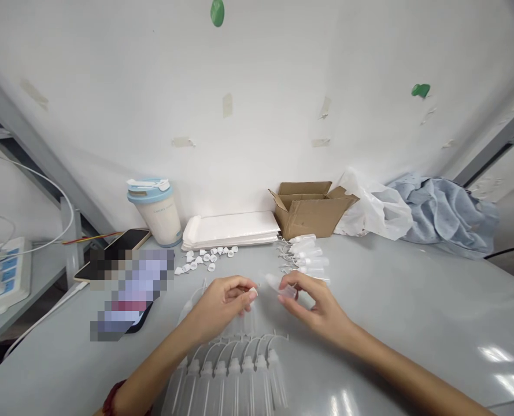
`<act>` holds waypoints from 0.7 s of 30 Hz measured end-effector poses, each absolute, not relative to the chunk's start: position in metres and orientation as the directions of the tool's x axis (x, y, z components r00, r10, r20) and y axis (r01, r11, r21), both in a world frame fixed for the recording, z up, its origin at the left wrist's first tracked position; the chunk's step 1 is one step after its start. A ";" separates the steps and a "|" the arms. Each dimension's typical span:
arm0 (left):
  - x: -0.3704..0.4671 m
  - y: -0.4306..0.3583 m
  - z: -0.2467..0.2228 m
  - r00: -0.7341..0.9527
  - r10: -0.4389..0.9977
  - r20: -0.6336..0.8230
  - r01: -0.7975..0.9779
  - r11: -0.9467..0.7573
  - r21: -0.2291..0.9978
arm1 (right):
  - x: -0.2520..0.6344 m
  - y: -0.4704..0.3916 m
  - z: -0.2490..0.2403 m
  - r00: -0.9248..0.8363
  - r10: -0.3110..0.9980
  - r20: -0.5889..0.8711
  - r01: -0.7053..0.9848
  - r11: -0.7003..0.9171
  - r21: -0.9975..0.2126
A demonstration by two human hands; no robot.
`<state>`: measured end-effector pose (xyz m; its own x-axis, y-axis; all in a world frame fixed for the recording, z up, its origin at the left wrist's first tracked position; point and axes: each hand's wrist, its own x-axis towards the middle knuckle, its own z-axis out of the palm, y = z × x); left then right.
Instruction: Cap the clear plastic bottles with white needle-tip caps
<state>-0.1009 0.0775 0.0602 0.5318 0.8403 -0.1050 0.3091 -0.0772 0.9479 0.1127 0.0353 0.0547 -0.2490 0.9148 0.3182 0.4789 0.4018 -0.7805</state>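
Note:
My left hand point(228, 300) pinches a small white cap point(253, 292) between thumb and fingertips. Across a short gap, my right hand point(315, 297) grips a small translucent plastic bottle point(287, 289), tilted with its tip toward the upper left. Below my hands stands or lies a row of clear plastic bottles point(235, 381) with white necks and thin curved strips; more bottles are partly hidden behind my left hand. Loose white caps point(207, 257) are scattered beyond my left hand. A small group of translucent bottles point(309, 251) lies just beyond my right hand.
Along the wall stand a lidded cup point(156, 214), a stack of white flat packs point(233, 228), an open cardboard box point(315, 214), a white plastic bag point(372, 211) and blue cloth point(450, 214). Two phones, one blurred point(130, 294), and a power strip point(7, 274) are at left.

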 end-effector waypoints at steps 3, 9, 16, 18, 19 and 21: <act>-0.098 0.073 0.064 0.588 0.807 -0.058 0.180 -0.061 0.982 | 0.109 0.031 0.060 -0.228 0.962 0.150 0.204 0.198 -0.959; -0.097 0.068 0.065 0.602 0.798 -0.030 0.112 -0.047 0.993 | 0.104 0.030 0.063 -0.275 0.960 0.054 -0.057 0.040 -0.998; -0.094 0.066 0.065 0.566 0.824 -0.034 0.146 -0.059 0.988 | 0.106 0.031 0.054 -0.355 0.935 0.020 -0.072 -0.006 -0.997; -0.095 0.066 0.067 0.573 0.819 -0.043 0.149 -0.052 0.988 | 0.106 0.032 0.052 -0.360 0.933 0.011 -0.129 -0.038 -0.991; -0.095 0.066 0.068 0.576 0.816 -0.047 0.148 -0.047 0.988 | 0.105 0.033 0.051 -0.357 0.934 0.005 -0.160 -0.055 -0.986; -0.095 0.065 0.069 0.575 0.817 -0.041 0.138 -0.047 0.989 | 0.104 0.034 0.050 -0.345 0.939 -0.014 -0.217 -0.094 -0.972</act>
<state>-0.0951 0.0647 0.0694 0.5746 0.8174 -0.0412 0.1384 -0.0474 0.9892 0.1036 0.0337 0.0499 -0.3446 0.9386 -0.0143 -0.2168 -0.0944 -0.9716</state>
